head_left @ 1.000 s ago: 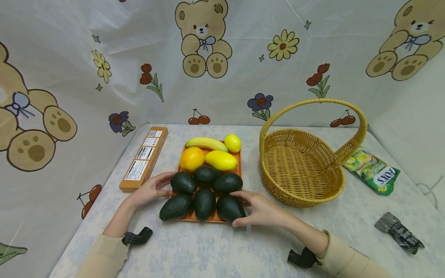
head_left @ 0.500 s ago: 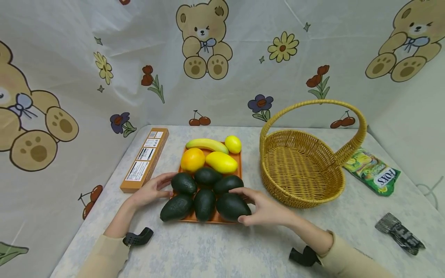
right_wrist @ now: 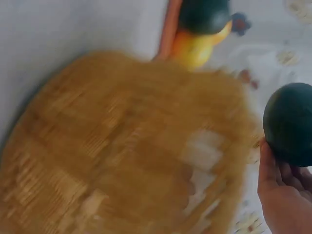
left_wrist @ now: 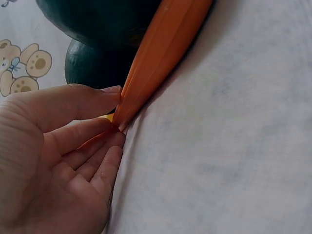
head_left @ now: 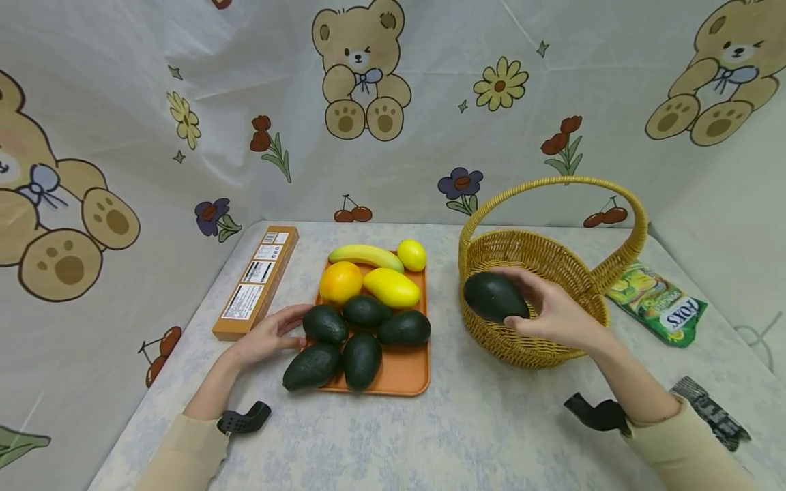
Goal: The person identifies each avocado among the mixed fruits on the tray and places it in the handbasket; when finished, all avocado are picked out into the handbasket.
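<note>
My right hand [head_left: 546, 310] grips a dark green avocado [head_left: 494, 297] over the near left rim of the wicker basket [head_left: 552, 341]. The right wrist view shows the same avocado [right_wrist: 290, 124] in my fingers above the blurred basket [right_wrist: 122, 146]. My left hand [head_left: 270, 334] rests with straight fingers against the left edge of the orange tray [head_left: 399, 372]; the left wrist view shows the fingertips [left_wrist: 109, 131] touching the tray rim [left_wrist: 161, 53]. On the tray lie several avocados [head_left: 362, 358], an orange [head_left: 339, 281], a mango [head_left: 390, 286], a banana [head_left: 365, 254] and a lemon [head_left: 412, 254].
A long orange box [head_left: 254, 279] lies left of the tray. A green snack bag [head_left: 660, 303] sits right of the basket, and a dark patterned packet [head_left: 706, 409] lies near the right front. A printed curtain closes off the back and sides.
My right hand lifted the front right avocado off the tray and carried it right to the basket. The tray's front right corner now shows bare. My left hand stayed put.
</note>
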A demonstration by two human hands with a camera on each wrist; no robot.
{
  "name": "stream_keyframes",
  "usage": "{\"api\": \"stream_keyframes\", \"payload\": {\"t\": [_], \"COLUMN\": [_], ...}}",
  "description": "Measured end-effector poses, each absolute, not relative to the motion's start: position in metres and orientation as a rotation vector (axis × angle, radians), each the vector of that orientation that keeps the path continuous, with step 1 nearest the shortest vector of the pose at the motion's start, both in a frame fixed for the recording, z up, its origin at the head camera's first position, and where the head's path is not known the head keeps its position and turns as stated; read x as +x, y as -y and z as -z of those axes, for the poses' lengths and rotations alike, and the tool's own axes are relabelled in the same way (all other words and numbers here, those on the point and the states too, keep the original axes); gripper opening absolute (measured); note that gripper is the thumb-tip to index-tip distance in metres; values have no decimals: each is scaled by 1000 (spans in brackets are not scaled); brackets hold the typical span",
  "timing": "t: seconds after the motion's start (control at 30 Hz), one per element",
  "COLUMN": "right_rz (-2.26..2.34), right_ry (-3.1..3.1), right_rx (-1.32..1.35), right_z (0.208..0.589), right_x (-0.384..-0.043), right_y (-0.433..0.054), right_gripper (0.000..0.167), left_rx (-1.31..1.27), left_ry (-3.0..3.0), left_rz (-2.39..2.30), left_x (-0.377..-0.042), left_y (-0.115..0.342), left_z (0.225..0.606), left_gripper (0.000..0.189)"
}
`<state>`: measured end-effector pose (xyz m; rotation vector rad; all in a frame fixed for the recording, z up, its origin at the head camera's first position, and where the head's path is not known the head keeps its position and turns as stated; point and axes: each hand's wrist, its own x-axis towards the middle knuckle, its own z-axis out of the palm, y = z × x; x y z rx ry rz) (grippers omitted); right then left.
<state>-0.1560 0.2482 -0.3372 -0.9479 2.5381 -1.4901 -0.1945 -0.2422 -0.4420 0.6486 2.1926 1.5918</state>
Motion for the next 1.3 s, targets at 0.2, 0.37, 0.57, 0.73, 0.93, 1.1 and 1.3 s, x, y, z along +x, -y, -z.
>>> {"api": "stream_keyframes", "payload": {"t": [0.2,0.37,0.57,0.73,0.93,1.1,1.3], "right_rz": [1354,1363,1338,1259,1144,1068,1026], "right_ry": [-2615,-2526,-2470,-2447,-2427,-2434,-2439], "right_rx": [-778,-742,-780,-784,-777,-767,-729], "right_z": [350,362,372,378,382,384,385], "right_x": [-168,-177,-185,-189,-192,-191,-189], "right_y": [-279,-292,-299,-302,-302,-301,-299], "right_gripper": [66,65,66,67,67,68,68], "left_rx": [662,669,692,697,715,715,678], "left_ry": [-2193,-2188,-2184,-2176,-2172,-2184,-2186], "left_rz": [-1590,-1601,-1607,-1607,-1608,-1597,-1599], "left_x": [-196,-196,-196,-196,-196,-196,-196], "left_y": [243,243,243,243,244,244,243], "left_z": [443,445,445,445,446,446,446], "left_gripper": [64,64,64,64,63,63,64]}}
